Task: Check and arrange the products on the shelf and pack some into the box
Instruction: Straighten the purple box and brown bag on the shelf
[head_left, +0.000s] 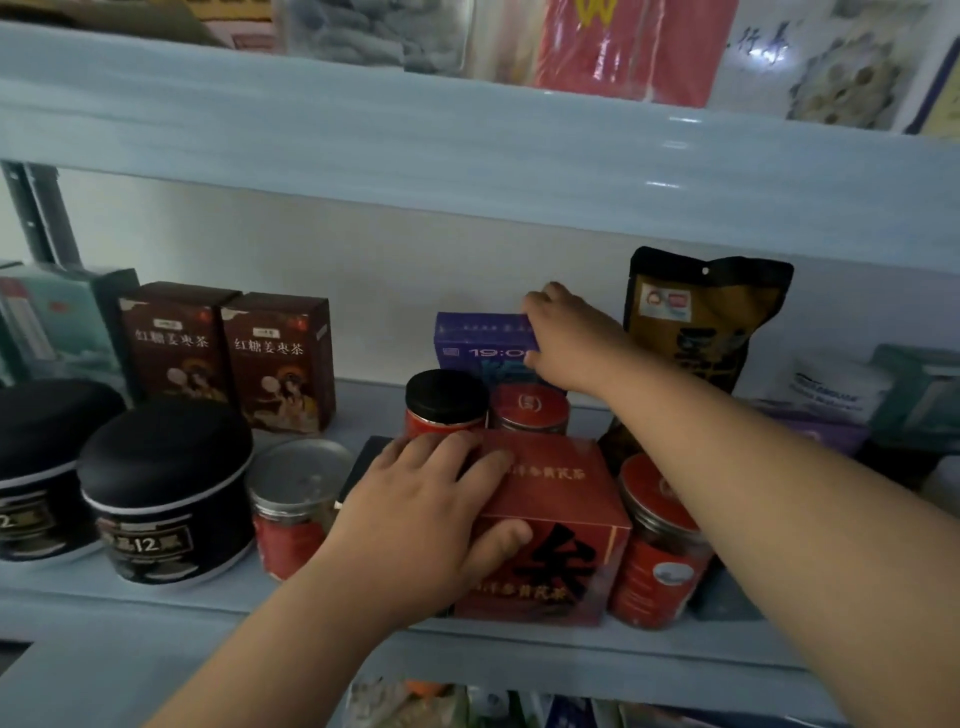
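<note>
On the shelf (156, 608), two round tins (166, 488) sat at the left, with two tea boxes (228, 353) behind them. A big box (550, 525) stood in the middle at the front, a jar (296, 504) on each side. A pouch (701, 322) stood behind, to the right.

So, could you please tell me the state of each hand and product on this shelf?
left hand: gripping the red box
right hand: gripping the purple box
red box: upright, closed
purple box: upright, at the back
black-lidded jar: lid on
black pouch: upright, sealed
</note>
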